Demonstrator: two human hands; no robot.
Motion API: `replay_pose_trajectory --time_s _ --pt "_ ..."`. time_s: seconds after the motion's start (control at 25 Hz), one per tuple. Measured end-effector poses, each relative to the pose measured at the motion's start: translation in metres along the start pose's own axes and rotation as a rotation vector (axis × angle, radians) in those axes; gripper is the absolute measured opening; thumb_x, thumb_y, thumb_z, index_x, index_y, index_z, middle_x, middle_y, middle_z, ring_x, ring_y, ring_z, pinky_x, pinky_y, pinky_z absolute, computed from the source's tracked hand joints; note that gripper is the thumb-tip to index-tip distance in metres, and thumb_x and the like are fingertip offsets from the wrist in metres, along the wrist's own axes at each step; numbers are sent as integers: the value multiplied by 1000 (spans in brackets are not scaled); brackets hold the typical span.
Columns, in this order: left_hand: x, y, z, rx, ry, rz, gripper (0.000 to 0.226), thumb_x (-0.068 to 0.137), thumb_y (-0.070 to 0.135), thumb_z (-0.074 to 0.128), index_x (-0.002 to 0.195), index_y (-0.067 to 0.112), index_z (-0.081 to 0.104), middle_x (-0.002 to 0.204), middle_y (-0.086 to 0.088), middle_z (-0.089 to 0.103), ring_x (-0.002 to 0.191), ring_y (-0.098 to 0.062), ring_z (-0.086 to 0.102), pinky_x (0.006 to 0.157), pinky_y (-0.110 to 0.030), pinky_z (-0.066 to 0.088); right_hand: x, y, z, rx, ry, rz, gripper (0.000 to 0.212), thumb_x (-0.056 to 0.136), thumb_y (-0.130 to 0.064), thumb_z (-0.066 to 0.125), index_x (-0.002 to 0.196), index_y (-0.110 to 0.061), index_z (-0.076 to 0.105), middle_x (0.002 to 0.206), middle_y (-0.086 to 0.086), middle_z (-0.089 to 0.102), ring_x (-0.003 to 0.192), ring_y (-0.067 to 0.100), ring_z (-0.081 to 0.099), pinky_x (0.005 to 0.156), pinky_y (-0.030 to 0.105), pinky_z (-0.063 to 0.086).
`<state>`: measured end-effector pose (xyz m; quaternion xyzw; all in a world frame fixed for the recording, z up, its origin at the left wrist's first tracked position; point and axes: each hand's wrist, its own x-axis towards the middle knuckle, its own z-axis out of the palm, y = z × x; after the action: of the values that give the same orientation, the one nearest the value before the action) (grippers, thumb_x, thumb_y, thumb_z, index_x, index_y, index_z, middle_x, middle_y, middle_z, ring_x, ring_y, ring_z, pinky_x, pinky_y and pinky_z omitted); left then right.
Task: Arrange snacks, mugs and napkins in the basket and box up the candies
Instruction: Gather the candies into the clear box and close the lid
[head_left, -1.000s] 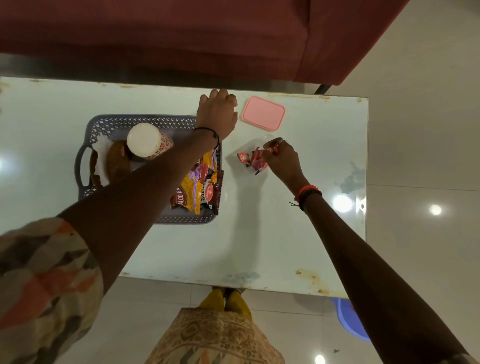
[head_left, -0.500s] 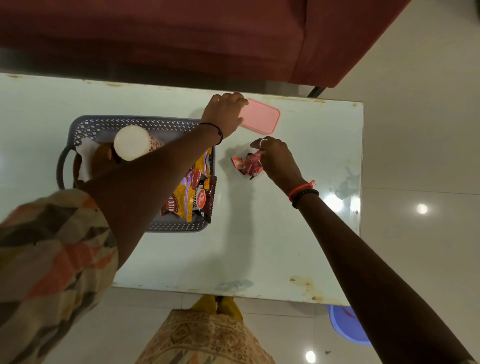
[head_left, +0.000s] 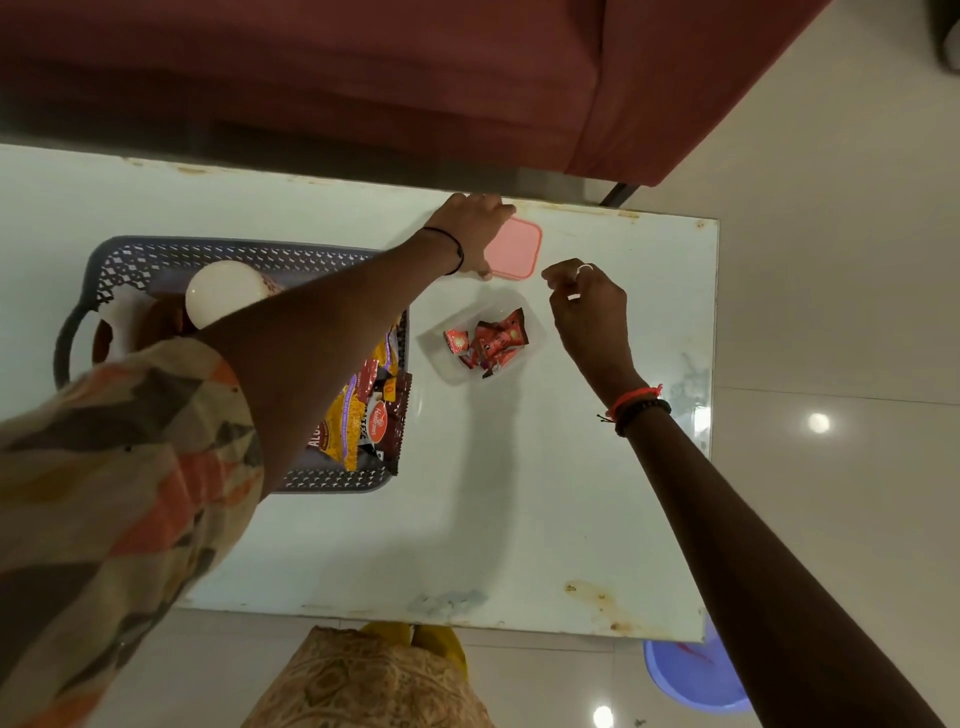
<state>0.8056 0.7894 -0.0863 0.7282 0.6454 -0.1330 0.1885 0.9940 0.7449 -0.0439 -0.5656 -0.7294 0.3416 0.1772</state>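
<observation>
Left hand grips the pink lid by its left edge, just beyond the clear box of red candies. Right hand hovers right of the box, loosely curled, empty. Advice: carry lid level, square corners to rim, press evenly.

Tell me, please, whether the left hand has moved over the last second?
Yes. The left hand moved right, from the far right corner of the basket to the pink lid, whose left edge it now grips.
</observation>
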Motion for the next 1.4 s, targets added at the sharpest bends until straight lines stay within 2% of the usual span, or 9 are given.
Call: replay_pose_trajectory --time_s 0.12,0.32,0.48,0.64,0.76,0.88,1.08,1.24,1.4 --pt "-5 2 -4 -4 121 -41 84 69 40 76 134 4 37 132 -18 43 120 -34 42 101 -43 37 7 1 -1 144 13 147 26 88 1 47 107 -2 65 100 14 70 88 20 63 83 21 49" --pt "-26 14 -15 -466 271 -37 88 61 25 82 133 8 33 135 -14 38 121 -31 43 87 -39 47 22 5 -13 1071 -133 879 29 95 -22 55 110 2 53 86 18 59 81 24 61 82 32 56" --pt "-53 30 -31 -847 238 114 91 66 21 81 136 10 24 140 -11 37 131 -24 38 99 -30 43 17 15 -17 1246 -330 920 47 91 -34 59 122 -1 47 112 24 61 104 32 64 94 41 54" --pt "-85 45 -39 -989 196 174 92 67 20 81 137 9 22 140 -11 41 134 -25 38 104 -32 43 8 11 -23 1390 -436 835 31 93 -14 57 119 2 54 107 18 67 84 23 73 77 29 61" --pt "-106 53 -30 -1046 235 65 92 72 12 78 141 4 19 142 -15 38 132 -27 40 107 -36 42 6 9 -27 1320 -385 735 15 93 -4 54 106 -3 63 104 11 69 91 20 71 72 22 61" --pt "-128 82 -13 -1179 302 -378 80 83 -4 60 146 2 12 149 -19 24 136 -29 33 109 -30 31 8 9 -26 1095 -267 668 25 93 1 53 117 2 58 98 9 66 89 19 64 72 23 60" --pt "-158 146 23 -1557 356 -803 64 88 -14 32 147 0 9 154 -18 10 142 -29 24 114 -29 21 12 8 -4 603 -157 598 31 88 5 56 119 11 59 110 26 64 95 31 61 90 40 55" --pt "-151 147 35 -1788 358 -1048 51 100 9 30 147 3 12 157 -17 10 143 -28 22 112 -28 20 16 13 5 151 -132 421 27 86 -9 62 110 2 69 114 22 69 87 21 57 92 37 51" --pt "-141 128 48 -1718 435 -1013 48 100 28 35 143 7 32 148 -18 33 132 -29 42 99 -24 35 10 10 11 36 -202 316 26 86 -12 63 109 -2 71 114 15 70 105 25 64 76 14 40"
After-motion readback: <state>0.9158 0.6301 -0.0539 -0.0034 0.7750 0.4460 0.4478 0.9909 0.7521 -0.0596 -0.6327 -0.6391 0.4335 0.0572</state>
